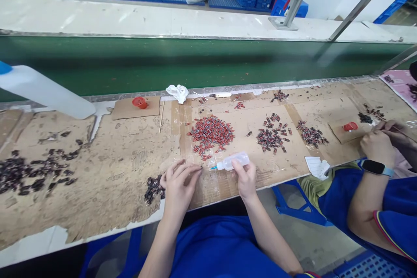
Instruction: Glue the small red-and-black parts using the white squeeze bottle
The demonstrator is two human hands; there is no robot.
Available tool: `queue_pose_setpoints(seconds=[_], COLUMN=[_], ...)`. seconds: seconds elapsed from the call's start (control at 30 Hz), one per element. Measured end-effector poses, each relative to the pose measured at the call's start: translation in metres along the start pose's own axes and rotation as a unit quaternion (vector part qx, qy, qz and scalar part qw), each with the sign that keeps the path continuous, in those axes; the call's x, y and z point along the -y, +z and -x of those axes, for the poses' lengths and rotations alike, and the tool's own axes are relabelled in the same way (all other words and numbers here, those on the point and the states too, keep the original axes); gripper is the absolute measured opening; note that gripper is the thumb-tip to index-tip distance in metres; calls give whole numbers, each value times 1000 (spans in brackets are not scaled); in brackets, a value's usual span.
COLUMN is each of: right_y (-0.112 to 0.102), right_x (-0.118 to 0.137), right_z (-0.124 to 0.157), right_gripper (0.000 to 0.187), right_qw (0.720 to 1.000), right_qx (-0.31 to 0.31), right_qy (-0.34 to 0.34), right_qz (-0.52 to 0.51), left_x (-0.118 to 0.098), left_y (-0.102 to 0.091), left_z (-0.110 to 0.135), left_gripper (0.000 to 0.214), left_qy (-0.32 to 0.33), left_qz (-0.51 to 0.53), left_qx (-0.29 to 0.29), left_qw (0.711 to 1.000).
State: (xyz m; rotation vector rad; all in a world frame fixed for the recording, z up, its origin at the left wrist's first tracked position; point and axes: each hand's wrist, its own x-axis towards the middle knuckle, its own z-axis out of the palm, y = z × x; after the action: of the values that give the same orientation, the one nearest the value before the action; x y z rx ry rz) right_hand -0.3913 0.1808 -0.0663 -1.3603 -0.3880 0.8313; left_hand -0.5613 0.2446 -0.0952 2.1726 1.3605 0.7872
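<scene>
My right hand (245,178) grips a small translucent squeeze bottle (236,160), tilted so its thin blue tip points left. Thumb and forefinger of my left hand (181,182) are pinched on a small dark piece (201,167), too small to identify. A short gap separates that piece from the bottle's tip. Beside my left wrist lies a little pile of dark parts (153,189). Just beyond both hands is a large heap of small red-and-black parts (211,134), and a darker pile (272,134) sits to its right.
Cardboard (130,147) covers the bench. A large white bottle (48,89) leans in at left. A red cap (140,102), crumpled tissue (177,92) and wooden stick (161,117) lie toward the back. At right, a co-worker's hands (379,141) work near another red cap (350,126).
</scene>
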Motion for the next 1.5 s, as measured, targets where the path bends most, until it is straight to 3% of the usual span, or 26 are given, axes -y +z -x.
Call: queue_pose_setpoints(seconds=[0.23,0.63,1.1,1.5], right_y=[9,11,9,9], right_x=[-5,-8,-7,-9], right_z=[1,1,0,-2], right_gripper=[27,26,24,20], right_qw=[993,983,977,977], right_qx=[-11,41,18,63], right_qy=[-61,-44,-83,-74], right_qz=[101,175,196,192], left_x=[-8,-5,-9,-8], left_y=[-5,-4,-6,-4], left_z=[-3,-5,-7,-6], left_gripper=[11,11,9,8], left_qy=[-52,-55,-65,-71], left_qz=[14,25,12,10], left_qx=[13,12,17,16], left_qw=[998,998,998,997])
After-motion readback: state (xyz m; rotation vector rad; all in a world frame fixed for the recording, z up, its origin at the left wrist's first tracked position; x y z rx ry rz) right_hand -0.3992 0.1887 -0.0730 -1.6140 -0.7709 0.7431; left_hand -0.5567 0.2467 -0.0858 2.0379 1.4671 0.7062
